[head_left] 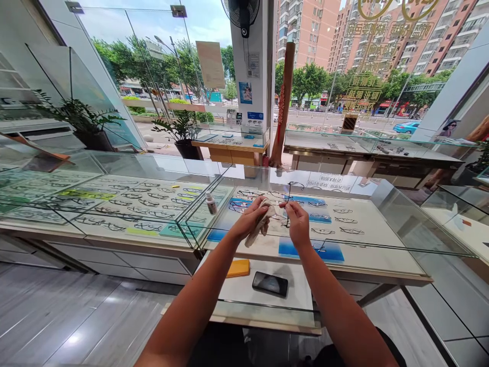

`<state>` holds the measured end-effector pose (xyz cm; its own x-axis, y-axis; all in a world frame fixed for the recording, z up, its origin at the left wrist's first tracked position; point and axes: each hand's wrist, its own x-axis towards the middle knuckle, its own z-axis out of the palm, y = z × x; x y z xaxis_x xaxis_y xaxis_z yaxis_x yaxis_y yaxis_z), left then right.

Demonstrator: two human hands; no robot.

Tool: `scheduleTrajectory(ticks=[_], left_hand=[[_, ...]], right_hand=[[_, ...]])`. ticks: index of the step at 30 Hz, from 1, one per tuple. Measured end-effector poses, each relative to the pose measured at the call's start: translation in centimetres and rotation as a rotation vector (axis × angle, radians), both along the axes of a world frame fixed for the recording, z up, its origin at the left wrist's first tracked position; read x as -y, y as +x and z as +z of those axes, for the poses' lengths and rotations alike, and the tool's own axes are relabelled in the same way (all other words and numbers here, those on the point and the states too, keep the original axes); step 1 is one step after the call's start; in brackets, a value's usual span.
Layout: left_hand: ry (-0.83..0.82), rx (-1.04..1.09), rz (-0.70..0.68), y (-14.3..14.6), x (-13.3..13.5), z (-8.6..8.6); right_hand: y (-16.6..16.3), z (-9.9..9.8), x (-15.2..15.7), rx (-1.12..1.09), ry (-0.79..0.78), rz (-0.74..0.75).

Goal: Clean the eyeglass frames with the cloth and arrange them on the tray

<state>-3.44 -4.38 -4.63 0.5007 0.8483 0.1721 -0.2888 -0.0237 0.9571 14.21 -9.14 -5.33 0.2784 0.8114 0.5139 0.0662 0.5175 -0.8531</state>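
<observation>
So we've got the glasses [287, 204] pinched in our right hand [298, 224], raised over the glass counter [367, 229], while our left hand [250, 219] is closed around a cloth [263, 224] (beige, crumpled) touching them, between both hands.

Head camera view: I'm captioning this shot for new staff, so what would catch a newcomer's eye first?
Dead centre, the left hand bunches a pale cloth against a pair of thin dark-framed glasses, which the right hand pinches above the glass display counter. Rows of spectacle frames lie under the glass, with a small spray bottle standing left of the hands. Nearer, a black phone lies beside a yellow case.
</observation>
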Motion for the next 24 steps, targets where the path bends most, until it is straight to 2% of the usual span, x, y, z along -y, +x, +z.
scheduleTrajectory(ticks=[5, 12, 16, 18, 21, 24], left_hand=[[0.106, -0.067, -0.054, -0.05, -0.05, -0.07], [0.166, -0.098, 0.071, 0.6, 0.06, 0.26], [0.341, -0.223, 0.334, 0.58, -0.12, 0.4], [0.385, -0.305, 0.42, 0.46, -0.06, 0.44], [0.384, -0.376, 0.382, 0.35, 0.2, 0.44], [0.316, -0.353, 0.241, 0.39, 0.34, 0.38]], right_hand=[[0.07, -0.19, -0.32, -0.05, -0.011, 0.036], [-0.05, 0.51, 0.25, -0.034, -0.009, 0.159], [-0.1, 0.73, 0.39, -0.02, 0.006, 0.162], [-0.11, 0.71, 0.32, -0.016, 0.018, 0.144], [-0.13, 0.68, 0.26, -0.003, 0.026, 0.126], [-0.2, 0.63, 0.32, -0.012, 0.027, 0.117]])
